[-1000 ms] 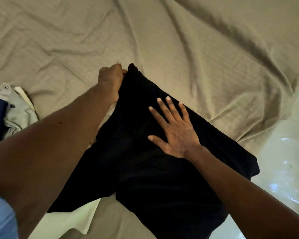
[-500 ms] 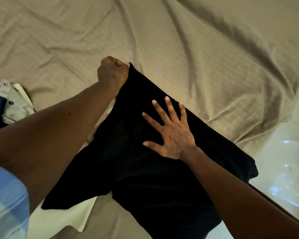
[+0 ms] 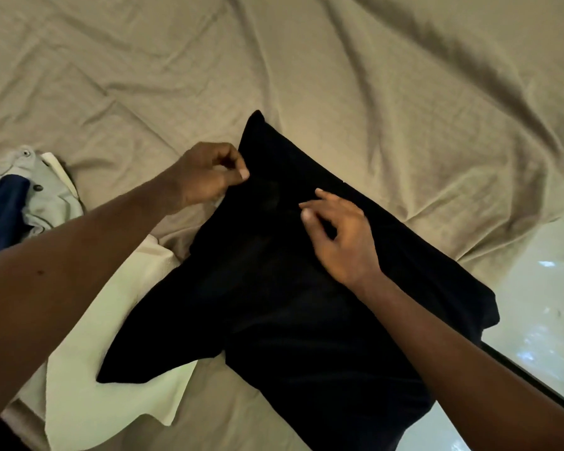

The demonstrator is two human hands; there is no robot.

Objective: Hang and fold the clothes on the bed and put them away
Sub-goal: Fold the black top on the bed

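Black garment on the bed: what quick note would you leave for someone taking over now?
Left hand pinches the left edge of the black garment.
Right hand sits over its middle, fingers curled; grip unclear.
The garment lies on the bed, over a pale cloth, fold unfinished.
Grey and blue clothes wait at the left.
To do: finish folding, handle the rest, put everything away.

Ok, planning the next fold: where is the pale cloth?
In the head view it is lower left: the pale cloth lies on the bed sheet, partly under the black garment.
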